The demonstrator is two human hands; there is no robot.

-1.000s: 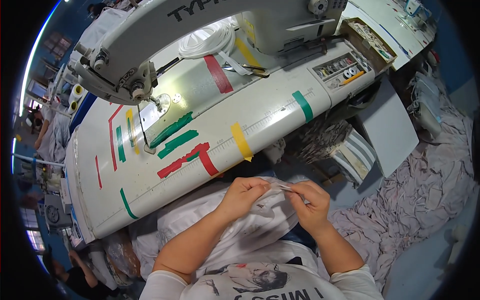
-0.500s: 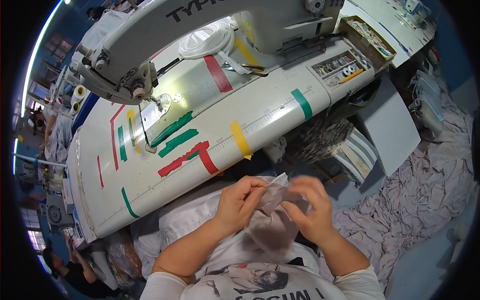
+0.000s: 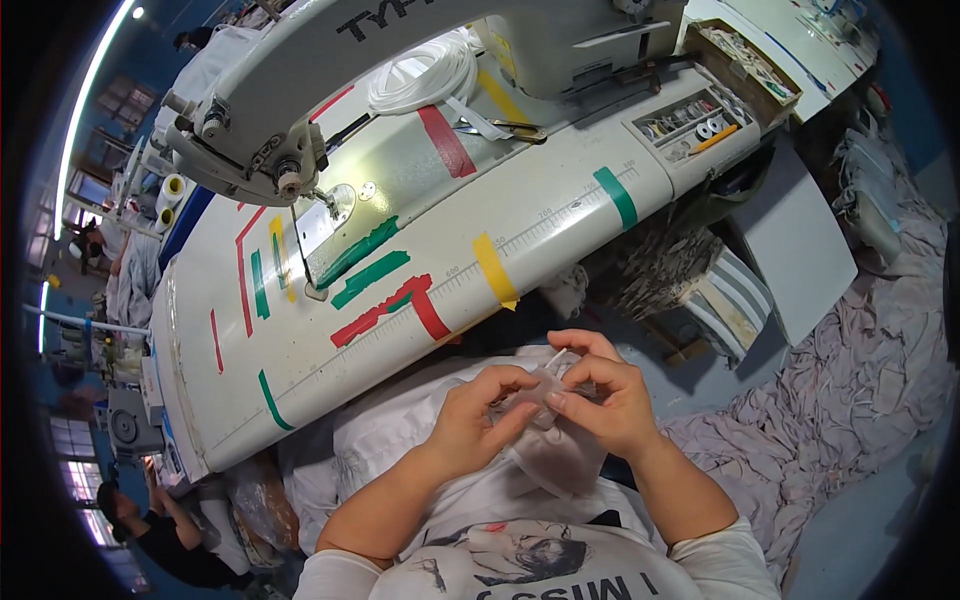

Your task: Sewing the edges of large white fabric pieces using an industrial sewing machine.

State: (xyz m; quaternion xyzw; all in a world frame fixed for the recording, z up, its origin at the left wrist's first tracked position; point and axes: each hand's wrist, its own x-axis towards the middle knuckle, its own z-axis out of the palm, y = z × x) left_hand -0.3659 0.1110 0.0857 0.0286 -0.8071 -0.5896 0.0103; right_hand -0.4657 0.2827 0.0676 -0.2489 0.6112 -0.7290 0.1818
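Above my lap, a small piece of pale greyish-pink fabric (image 3: 556,452) hangs between my two hands. My left hand (image 3: 480,418) pinches its upper left side, thumb against the fingers. On the other side my right hand (image 3: 603,398) grips the top edge, with thumb and forefinger close to the left fingertips. A thin white edge of the cloth sticks up between the hands. Part of the fabric is hidden behind my fingers. White cloth (image 3: 390,415) lies over my lap beneath the left forearm.
The sewing machine (image 3: 250,90) stands over the white table (image 3: 400,355), which bears coloured tape strips. A coil of white tape (image 3: 420,75) and scissors (image 3: 515,131) lie behind. A parts tray (image 3: 690,128) is at the right. Crumpled fabric (image 3: 790,430) is heaped at lower right.
My right hand has come in leftward and closed on the cloth beside my left hand. The fabric's top is now bunched between both hands' fingertips. The view has shifted slightly.
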